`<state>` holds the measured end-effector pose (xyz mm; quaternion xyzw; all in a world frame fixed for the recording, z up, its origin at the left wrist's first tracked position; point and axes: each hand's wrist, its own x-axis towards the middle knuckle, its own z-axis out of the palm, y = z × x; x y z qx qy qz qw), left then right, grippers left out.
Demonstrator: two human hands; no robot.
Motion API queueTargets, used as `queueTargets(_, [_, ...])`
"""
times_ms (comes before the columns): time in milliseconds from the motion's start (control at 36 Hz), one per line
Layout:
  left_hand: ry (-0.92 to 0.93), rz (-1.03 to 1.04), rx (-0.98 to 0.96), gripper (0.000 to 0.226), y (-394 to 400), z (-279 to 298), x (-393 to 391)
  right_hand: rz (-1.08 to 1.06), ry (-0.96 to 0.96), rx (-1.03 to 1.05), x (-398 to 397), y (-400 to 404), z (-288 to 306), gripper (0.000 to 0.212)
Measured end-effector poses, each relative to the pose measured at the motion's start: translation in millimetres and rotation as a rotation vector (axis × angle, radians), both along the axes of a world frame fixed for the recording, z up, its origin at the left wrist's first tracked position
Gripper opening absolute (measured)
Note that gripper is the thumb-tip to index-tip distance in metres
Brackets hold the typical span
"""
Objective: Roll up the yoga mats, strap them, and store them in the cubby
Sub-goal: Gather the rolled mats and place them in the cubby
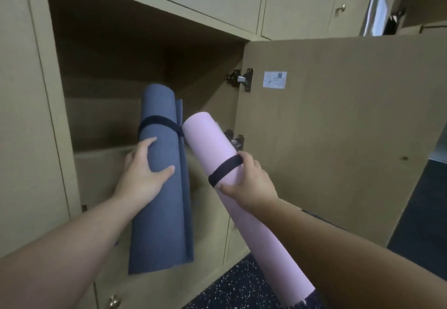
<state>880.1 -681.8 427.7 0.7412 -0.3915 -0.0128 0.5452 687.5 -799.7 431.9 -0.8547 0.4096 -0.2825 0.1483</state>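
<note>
Two bare forearms enter from the lower edge, nearest the lens, one to each rolled mat.

Left hand [142, 175]: fingers are wrapped over the left side and the thumb is pressed across the front of the rolled slate-blue foam yoga mat [160, 202], gripping it just below its black fabric strap [158, 124]. This strap is seen cinched around the upper part of the roll. The blue mat is held nearly upright, its top end raised into the mouth of the open beige wooden cubby [145, 71]; its lower end hangs in front of the cabinet face below. A loose outer flap is visible along its right edge.

Right hand [249, 183]: fingers are curled round the rolled pale-pink foam yoga mat [244, 209], gripping it at a second black strap [226, 170], which is banded about the roll. The pink mat is tilted, top end leaning left and touching or almost touching the blue mat beside the upper strap; its lower end points toward the speckled dark floor [232, 284].

The opened beige cubby door [338, 127] is swung out to the right, with two metal hinges [240, 80] and a small white label [275, 79] noted on its inner face. Shelf levels are visible inside the cubby.
</note>
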Motion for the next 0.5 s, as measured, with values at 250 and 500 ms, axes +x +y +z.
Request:
queueTargets(250, [-0.099, 0.075, 0.437, 0.075, -25, -3, 27, 0.035, -0.221, 0.196, 70, -24, -7, 0.083])
queueTargets(500, [-0.358, -0.266, 0.849, 0.08, 22, -19, 15, 0.025, -0.182, 0.272, 104, -36, -28, 0.061])
